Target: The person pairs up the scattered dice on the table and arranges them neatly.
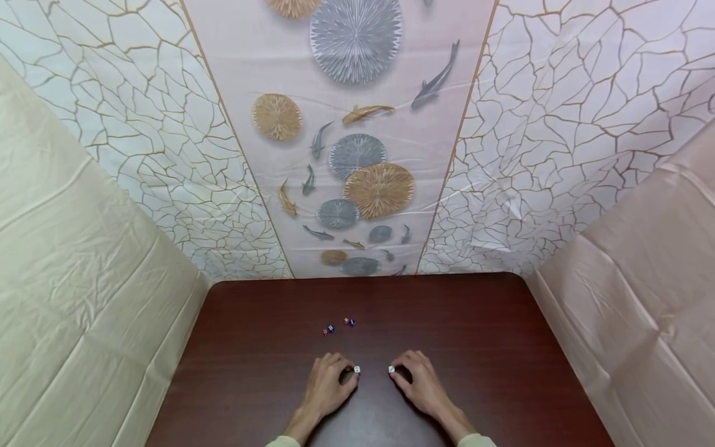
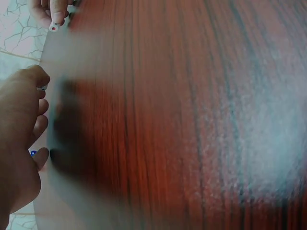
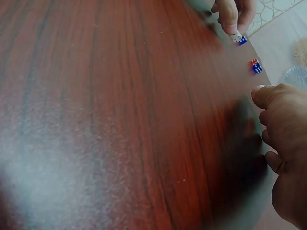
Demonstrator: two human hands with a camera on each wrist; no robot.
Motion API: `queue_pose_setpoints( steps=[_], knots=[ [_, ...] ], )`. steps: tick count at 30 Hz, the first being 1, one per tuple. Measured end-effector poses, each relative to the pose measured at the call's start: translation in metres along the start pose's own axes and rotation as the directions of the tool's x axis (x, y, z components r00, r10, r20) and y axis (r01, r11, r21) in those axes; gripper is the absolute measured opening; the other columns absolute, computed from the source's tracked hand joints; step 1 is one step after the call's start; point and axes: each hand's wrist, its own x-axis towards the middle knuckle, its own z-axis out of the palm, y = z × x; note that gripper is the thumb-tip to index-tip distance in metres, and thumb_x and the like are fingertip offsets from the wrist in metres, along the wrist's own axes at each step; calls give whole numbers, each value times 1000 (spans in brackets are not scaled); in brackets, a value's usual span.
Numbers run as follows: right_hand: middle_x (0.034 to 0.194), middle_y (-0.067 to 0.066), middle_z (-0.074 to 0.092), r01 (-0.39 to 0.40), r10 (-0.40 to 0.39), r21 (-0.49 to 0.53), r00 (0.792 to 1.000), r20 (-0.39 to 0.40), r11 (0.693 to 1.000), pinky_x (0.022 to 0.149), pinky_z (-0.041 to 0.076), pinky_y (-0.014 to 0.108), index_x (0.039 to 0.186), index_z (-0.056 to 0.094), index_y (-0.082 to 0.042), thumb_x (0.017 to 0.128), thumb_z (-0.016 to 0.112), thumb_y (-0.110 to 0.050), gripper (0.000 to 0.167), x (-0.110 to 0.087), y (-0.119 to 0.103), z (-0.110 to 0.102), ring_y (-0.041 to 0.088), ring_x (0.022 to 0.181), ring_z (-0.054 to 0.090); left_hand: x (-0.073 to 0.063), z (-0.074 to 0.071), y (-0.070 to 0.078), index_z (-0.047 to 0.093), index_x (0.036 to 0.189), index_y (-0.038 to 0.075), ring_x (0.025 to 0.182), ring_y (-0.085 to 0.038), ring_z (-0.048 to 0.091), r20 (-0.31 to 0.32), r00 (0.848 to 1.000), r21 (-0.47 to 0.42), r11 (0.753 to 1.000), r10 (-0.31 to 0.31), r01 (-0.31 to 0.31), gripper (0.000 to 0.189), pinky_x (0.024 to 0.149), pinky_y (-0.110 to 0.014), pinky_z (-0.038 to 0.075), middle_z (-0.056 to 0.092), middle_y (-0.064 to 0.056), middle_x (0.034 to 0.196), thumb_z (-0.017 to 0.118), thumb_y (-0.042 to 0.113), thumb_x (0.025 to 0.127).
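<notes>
Between its thumb and forefinger my left hand [image 1: 326, 383] pinches a white die [image 1: 357, 369], low over the dark red-brown table. My right hand [image 1: 422, 383] mirrors it and pinches a second white die [image 1: 391, 369] at its fingertips. A short gap separates the two dice. In the left wrist view the left hand [image 2: 21, 129] covers most of its own die, while the other die [image 2: 54, 28] shows a red dot in the right hand's grip. From the right wrist view, the left hand's white die [image 3: 236, 36] appears between thumb and finger, and the right hand [image 3: 290, 143] largely hides its own.
Beyond the hands lie two pairs of small dice, each a blue die [image 1: 331, 328] beside an orange-red die [image 1: 325, 332], and another blue die [image 1: 352, 322] beside an orange-red one [image 1: 346, 321]. Patterned cloth [image 1: 357, 155] hangs behind the table [image 1: 251, 310]; plain cloth hangs at both sides.
</notes>
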Motion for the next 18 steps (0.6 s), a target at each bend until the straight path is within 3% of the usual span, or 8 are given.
queue_pose_setpoints(
  steps=[8, 18],
  knots=[
    [95, -7, 75, 13, -12, -29, 1000, 14, 1000, 91, 53, 42, 101, 83, -14, 83, 97, -7, 23, -5, -1, 0, 8, 95, 64, 0, 4, 3, 83, 90, 27, 79, -8, 63, -9, 999, 3, 999, 32, -32, 19, 73, -27, 43, 73, 14, 85, 99, 29, 80],
    [96, -6, 73, 9, -8, -29, 1000, 17, 1000, 90, 52, 40, 101, 84, -12, 81, 98, -6, 25, -6, -1, 1, 9, 95, 62, -1, 3, 6, 82, 89, 27, 80, -7, 63, -11, 1000, -1, 1000, 24, -24, 19, 73, -28, 43, 73, 13, 85, 98, 28, 80]
  ],
)
